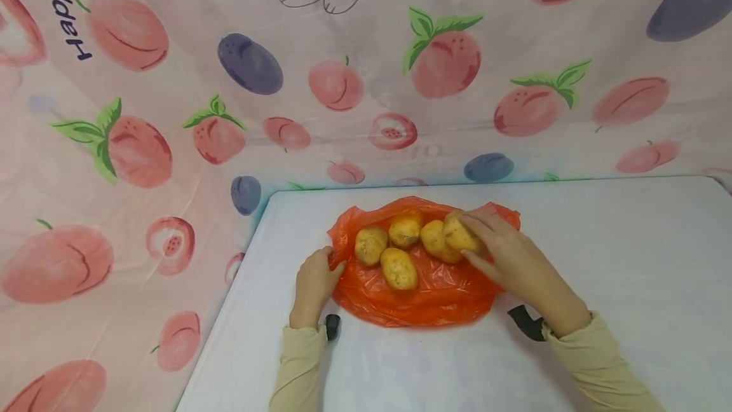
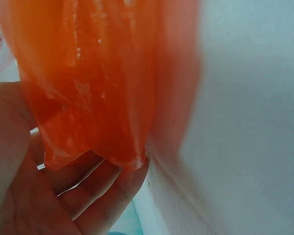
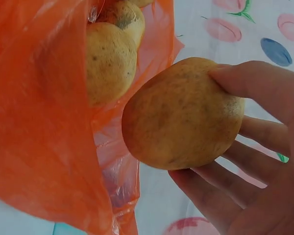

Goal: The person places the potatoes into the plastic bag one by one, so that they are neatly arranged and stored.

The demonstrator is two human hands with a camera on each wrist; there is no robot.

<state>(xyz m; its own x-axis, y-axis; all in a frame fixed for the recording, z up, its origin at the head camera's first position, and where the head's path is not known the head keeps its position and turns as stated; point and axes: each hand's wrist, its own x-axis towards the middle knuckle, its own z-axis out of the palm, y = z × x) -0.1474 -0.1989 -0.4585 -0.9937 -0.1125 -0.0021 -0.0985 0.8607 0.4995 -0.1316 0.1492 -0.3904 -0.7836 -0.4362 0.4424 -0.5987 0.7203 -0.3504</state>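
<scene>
An orange-red plastic bag point(image 1: 400, 307) lies spread on the table with several potatoes point(image 1: 399, 269) on it. My right hand point(image 1: 511, 259) grips one potato point(image 3: 181, 115) between thumb and fingers, at the bag's right side. In the head view that potato overlaps a neighbouring potato point(image 1: 437, 241). At the bag's left edge, my left hand point(image 1: 316, 281) holds the plastic, thumb on one side and curled fingers on the other. The left wrist view shows the bag's edge point(image 2: 98, 117) hanging in front of those fingers, partly hiding them.
The white table point(image 1: 617, 259) reaches a pink fruit-print cloth point(image 1: 343, 164) behind and on the left. Black straps or mounts, one a dark piece point(image 1: 526, 323), sit at both wrists, beside the beige sleeves.
</scene>
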